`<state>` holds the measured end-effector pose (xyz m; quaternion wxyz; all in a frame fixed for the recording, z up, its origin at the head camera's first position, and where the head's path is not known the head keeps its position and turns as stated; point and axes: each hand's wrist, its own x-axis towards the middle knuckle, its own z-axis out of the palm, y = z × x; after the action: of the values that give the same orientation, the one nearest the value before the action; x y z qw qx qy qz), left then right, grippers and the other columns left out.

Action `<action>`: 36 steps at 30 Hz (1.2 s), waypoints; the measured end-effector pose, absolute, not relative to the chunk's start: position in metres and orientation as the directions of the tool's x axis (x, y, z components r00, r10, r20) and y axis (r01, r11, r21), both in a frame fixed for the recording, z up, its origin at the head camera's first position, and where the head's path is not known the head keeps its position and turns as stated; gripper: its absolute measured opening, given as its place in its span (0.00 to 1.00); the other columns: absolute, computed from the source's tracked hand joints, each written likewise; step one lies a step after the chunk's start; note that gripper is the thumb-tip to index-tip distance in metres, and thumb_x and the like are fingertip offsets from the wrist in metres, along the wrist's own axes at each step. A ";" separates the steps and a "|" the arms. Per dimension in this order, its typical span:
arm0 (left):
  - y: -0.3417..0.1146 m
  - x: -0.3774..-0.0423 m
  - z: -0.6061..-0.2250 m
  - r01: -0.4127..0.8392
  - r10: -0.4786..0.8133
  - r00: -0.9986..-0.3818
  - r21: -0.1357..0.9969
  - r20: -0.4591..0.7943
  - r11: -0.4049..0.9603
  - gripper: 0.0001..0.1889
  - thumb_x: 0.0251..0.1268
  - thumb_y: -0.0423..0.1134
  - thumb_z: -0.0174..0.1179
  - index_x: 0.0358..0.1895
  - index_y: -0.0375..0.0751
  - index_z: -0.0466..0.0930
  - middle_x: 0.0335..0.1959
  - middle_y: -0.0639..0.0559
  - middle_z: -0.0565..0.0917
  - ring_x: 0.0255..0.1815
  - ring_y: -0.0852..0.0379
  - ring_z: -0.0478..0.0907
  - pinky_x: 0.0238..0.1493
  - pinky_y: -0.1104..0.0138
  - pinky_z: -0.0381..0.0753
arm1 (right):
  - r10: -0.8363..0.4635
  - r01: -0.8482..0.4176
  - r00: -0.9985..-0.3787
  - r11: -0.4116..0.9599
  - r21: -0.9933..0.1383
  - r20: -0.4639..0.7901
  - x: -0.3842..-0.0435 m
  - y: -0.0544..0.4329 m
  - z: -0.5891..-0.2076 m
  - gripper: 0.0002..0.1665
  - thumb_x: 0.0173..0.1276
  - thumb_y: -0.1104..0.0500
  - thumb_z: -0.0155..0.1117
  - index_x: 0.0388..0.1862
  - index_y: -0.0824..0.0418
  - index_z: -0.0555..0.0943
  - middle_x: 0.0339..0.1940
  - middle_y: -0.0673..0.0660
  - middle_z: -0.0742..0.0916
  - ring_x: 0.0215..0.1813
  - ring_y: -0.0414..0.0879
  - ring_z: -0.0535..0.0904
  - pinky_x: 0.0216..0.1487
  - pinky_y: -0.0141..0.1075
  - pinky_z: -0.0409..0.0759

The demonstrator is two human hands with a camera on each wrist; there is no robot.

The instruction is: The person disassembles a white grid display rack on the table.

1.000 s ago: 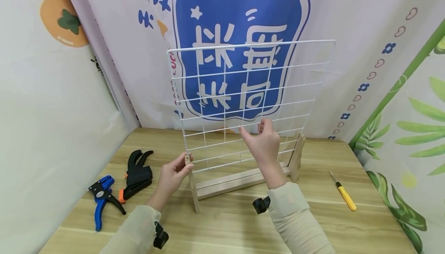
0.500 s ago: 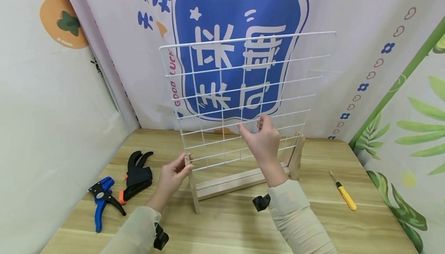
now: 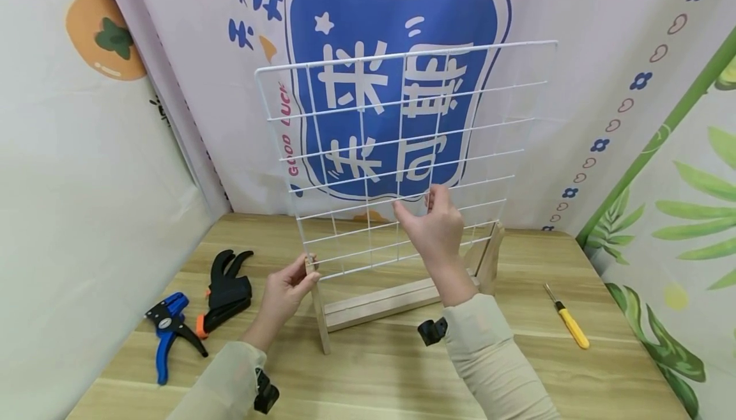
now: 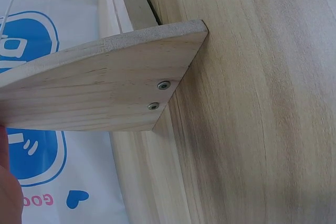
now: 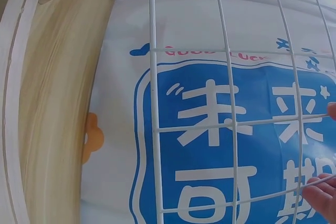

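A white wire grid panel (image 3: 405, 55) stands tilted over a wooden stand (image 3: 379, 305), its lower corners at the tops of the side pieces. My left hand (image 3: 283, 293) grips the top of the left side piece (image 3: 319, 321), at the grid's lower left corner. My right hand (image 3: 435, 229) holds the grid's wires near its middle, thumb and fingers around them. In the right wrist view, the fingertips (image 5: 320, 195) reach the wires at the right edge. Two screw heads (image 4: 163, 85) show on the side piece in the left wrist view.
Blue-and-black pliers (image 3: 167, 327) and a black tool with an orange tip (image 3: 229, 292) lie at the left of the wooden table (image 3: 379, 381). A yellow-handled screwdriver (image 3: 569, 321) lies at the right. A printed cloth (image 3: 575, 171) hangs behind the grid.
The right hand has moved up slightly, and the grid panel has risen and tilted, its top left corner shifting up and left. The left hand stays on the side piece.
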<state>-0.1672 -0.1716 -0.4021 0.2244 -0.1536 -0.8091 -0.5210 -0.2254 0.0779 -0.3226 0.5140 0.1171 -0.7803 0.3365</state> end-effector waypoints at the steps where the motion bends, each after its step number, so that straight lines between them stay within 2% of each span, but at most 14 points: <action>1: -0.172 -0.167 -0.402 0.481 0.015 -0.854 0.776 0.520 0.408 0.19 0.52 0.23 0.63 0.50 0.22 0.76 0.42 0.30 0.82 0.37 0.70 0.79 0.35 0.83 0.78 | 0.164 -0.531 -0.442 0.745 -0.405 0.882 -0.226 0.078 -0.322 0.29 0.44 0.50 0.76 0.32 0.70 0.73 0.18 0.58 0.77 0.15 0.45 0.64 0.14 0.35 0.66; 2: -0.172 -0.167 -0.402 0.480 0.017 -0.854 0.776 0.519 0.409 0.19 0.52 0.23 0.63 0.50 0.22 0.76 0.41 0.31 0.82 0.36 0.72 0.78 0.35 0.83 0.78 | 0.163 -0.531 -0.442 0.745 -0.404 0.882 -0.226 0.078 -0.321 0.29 0.44 0.50 0.75 0.33 0.70 0.73 0.18 0.59 0.78 0.15 0.46 0.65 0.14 0.35 0.68; 7: -0.172 -0.167 -0.402 0.488 0.022 -0.852 0.777 0.524 0.398 0.19 0.53 0.24 0.63 0.51 0.22 0.76 0.40 0.30 0.82 0.36 0.74 0.78 0.35 0.83 0.78 | 0.160 -0.527 -0.457 0.743 -0.411 0.875 -0.225 0.077 -0.318 0.30 0.45 0.49 0.75 0.35 0.71 0.74 0.21 0.61 0.81 0.16 0.49 0.71 0.16 0.36 0.73; 11: -0.172 -0.168 -0.404 0.485 0.022 -0.853 0.779 0.521 0.397 0.19 0.53 0.24 0.63 0.51 0.23 0.76 0.40 0.30 0.82 0.36 0.74 0.78 0.35 0.83 0.78 | 0.153 -0.526 -0.454 0.749 -0.402 0.878 -0.224 0.076 -0.315 0.31 0.45 0.49 0.75 0.35 0.71 0.74 0.20 0.60 0.80 0.15 0.48 0.69 0.15 0.35 0.70; 18: -0.173 -0.169 -0.406 0.483 0.018 -0.854 0.778 0.521 0.401 0.19 0.54 0.25 0.63 0.51 0.23 0.76 0.40 0.30 0.82 0.37 0.61 0.82 0.36 0.82 0.78 | 0.129 -0.513 -0.434 0.778 -0.363 0.891 -0.224 0.075 -0.311 0.31 0.45 0.48 0.75 0.36 0.71 0.74 0.21 0.62 0.82 0.17 0.50 0.73 0.15 0.36 0.73; 26: -0.172 -0.170 -0.407 0.513 0.030 -0.838 0.766 0.545 0.387 0.19 0.52 0.22 0.63 0.50 0.21 0.76 0.39 0.30 0.82 0.35 0.79 0.75 0.34 0.83 0.78 | 0.135 -0.517 -0.414 0.779 -0.355 0.900 -0.223 0.077 -0.306 0.29 0.46 0.49 0.73 0.35 0.71 0.74 0.20 0.62 0.82 0.16 0.50 0.73 0.14 0.36 0.72; 32: -0.172 -0.168 -0.405 0.526 0.032 -0.827 0.752 0.561 0.397 0.18 0.52 0.22 0.63 0.48 0.21 0.77 0.36 0.30 0.83 0.32 0.79 0.74 0.30 0.83 0.78 | 0.156 -0.541 -0.406 0.753 -0.375 0.900 -0.220 0.080 -0.301 0.29 0.46 0.50 0.74 0.35 0.71 0.74 0.21 0.63 0.82 0.18 0.52 0.76 0.17 0.38 0.75; 36: -0.171 -0.168 -0.405 0.523 0.032 -0.828 0.751 0.559 0.402 0.17 0.52 0.22 0.63 0.47 0.22 0.77 0.36 0.31 0.83 0.31 0.78 0.74 0.30 0.83 0.78 | 0.166 -0.551 -0.408 0.739 -0.387 0.898 -0.217 0.081 -0.300 0.29 0.47 0.51 0.74 0.36 0.71 0.74 0.22 0.63 0.82 0.17 0.50 0.74 0.16 0.36 0.74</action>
<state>-0.1684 -0.1714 -0.4046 0.2365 -0.1727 -0.8033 -0.5186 -0.2174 0.0814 -0.3004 0.5294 0.1253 -0.7677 0.3387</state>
